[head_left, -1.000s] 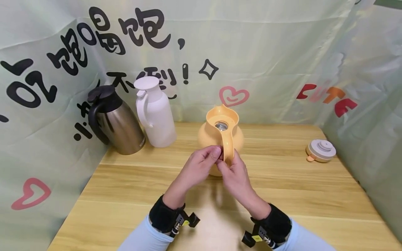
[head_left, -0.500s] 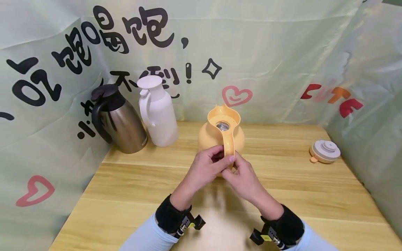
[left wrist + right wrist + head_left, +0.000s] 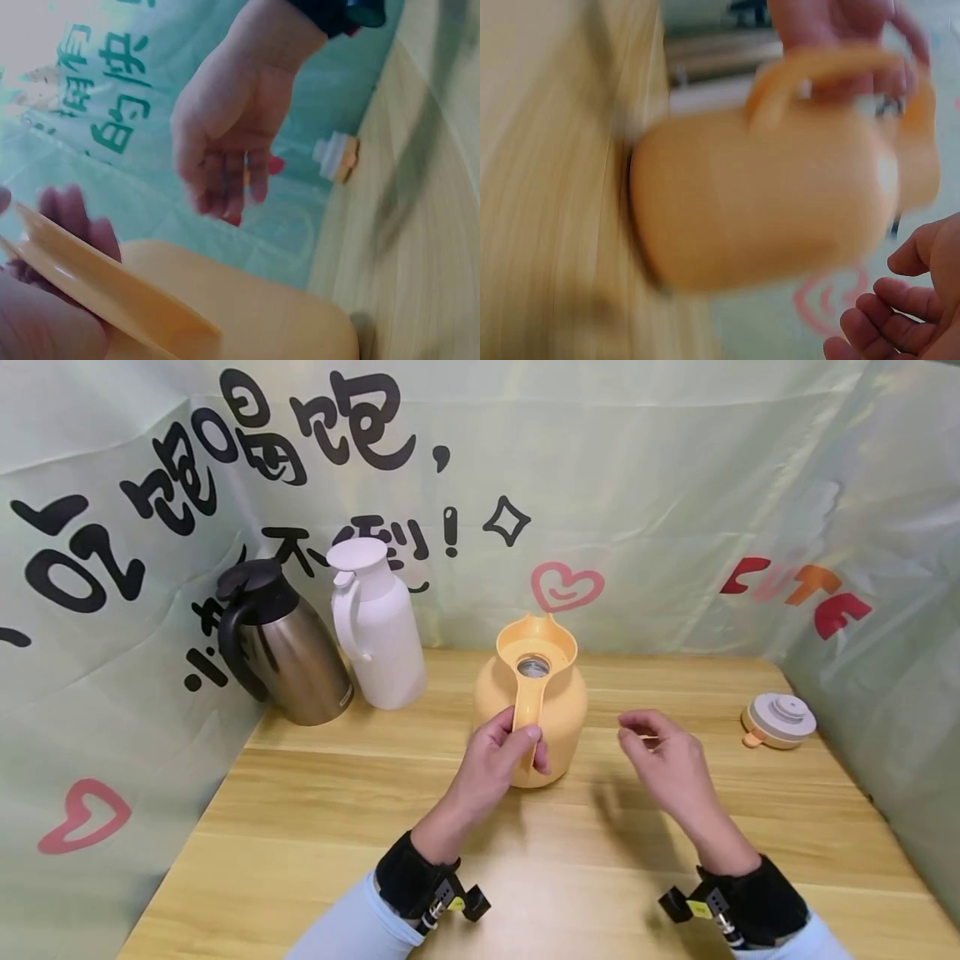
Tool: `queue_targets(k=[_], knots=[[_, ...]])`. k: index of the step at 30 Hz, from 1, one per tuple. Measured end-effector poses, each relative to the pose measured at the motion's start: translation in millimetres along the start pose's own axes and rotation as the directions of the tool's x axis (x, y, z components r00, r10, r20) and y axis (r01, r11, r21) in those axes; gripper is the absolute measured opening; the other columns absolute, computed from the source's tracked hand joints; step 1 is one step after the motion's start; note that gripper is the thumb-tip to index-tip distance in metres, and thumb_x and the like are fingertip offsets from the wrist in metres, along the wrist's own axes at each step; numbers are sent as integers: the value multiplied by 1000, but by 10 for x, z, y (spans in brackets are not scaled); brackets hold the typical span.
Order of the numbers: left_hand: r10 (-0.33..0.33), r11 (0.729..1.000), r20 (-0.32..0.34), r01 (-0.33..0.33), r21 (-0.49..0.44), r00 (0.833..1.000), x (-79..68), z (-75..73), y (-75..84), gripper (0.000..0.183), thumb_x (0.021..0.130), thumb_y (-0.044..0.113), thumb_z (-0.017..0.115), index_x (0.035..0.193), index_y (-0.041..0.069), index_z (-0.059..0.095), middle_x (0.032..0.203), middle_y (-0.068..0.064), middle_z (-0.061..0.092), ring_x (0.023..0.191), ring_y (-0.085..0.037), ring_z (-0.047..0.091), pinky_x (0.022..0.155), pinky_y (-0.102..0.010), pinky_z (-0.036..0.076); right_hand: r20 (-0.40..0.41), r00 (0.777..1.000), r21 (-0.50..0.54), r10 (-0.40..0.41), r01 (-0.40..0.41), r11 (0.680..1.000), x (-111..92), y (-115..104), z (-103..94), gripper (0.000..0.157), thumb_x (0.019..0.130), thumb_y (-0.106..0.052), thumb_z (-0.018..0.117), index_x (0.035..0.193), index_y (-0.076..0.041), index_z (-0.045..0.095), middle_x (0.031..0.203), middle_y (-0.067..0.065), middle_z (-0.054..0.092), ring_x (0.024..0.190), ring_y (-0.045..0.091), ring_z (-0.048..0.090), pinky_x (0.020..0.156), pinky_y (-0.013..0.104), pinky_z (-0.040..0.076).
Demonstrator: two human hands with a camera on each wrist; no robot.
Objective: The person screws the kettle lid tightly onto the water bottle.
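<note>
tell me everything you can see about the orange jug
The light orange jug has a smooth, plastic-looking, rounded body and a flared collar with a pointed spout facing away from the person. No lid is on it, so its round mouth shows a shiny lining. It appears to stand upright on the wooden table. The left hand grips its looped handle; the right hand is apart from it.
</note>
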State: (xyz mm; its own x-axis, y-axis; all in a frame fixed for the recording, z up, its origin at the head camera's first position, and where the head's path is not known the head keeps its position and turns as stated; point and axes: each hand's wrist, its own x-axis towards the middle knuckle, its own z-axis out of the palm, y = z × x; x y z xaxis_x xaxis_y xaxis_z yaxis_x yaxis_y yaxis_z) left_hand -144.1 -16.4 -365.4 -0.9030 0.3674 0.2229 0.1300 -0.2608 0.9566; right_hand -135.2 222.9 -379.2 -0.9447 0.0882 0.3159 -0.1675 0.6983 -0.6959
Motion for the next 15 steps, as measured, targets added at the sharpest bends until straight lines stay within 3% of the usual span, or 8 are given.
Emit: queue_targets(k=[4, 7, 11, 15], knots=[[-29, 998, 65, 26, 55, 997, 34, -13, -30, 38, 98, 28, 55, 76, -3, 51, 61, -7, 48, 55, -19, 45, 54, -27, 41, -36, 993, -61, 113, -115, 991, 103, 341, -144, 40, 98, -37, 52, 119, -5, 62, 110, 20, 66, 96, 34, 61, 77, 50, 49], [-46, 989, 86, 34, 141, 995, 45, -19, -32, 47, 99, 34, 53, 68, -1, 50, 56, -6, 46, 52, -23, 42, 50, -25, 37, -89, 983, -102, 161, -170, 980, 174, 611, -239, 46, 97, -40, 51, 121, -2, 60, 112, 25, 64, 100, 38, 58, 79, 53, 45], [-45, 970, 64, 28, 240, 997, 35, -19, -22, 53, 99, 43, 51, 65, 2, 49, 55, -7, 47, 51, -28, 41, 48, -25, 35, -115, 972, -159, 205, -222, 962, 240, 931, -337, 52, 97, -40, 51, 126, 3, 55, 116, 30, 58, 104, 44, 53, 82, 57, 39], [-33, 939, 25, 22, 342, 999, 2, -15, -12, 55, 98, 49, 50, 63, 6, 51, 54, -5, 49, 48, -20, 44, 47, -26, 36, -98, 966, -224, 239, -255, 940, 296, 1148, -444, 60, 97, -42, 51, 130, 8, 49, 117, 34, 52, 105, 47, 48, 81, 60, 38]])
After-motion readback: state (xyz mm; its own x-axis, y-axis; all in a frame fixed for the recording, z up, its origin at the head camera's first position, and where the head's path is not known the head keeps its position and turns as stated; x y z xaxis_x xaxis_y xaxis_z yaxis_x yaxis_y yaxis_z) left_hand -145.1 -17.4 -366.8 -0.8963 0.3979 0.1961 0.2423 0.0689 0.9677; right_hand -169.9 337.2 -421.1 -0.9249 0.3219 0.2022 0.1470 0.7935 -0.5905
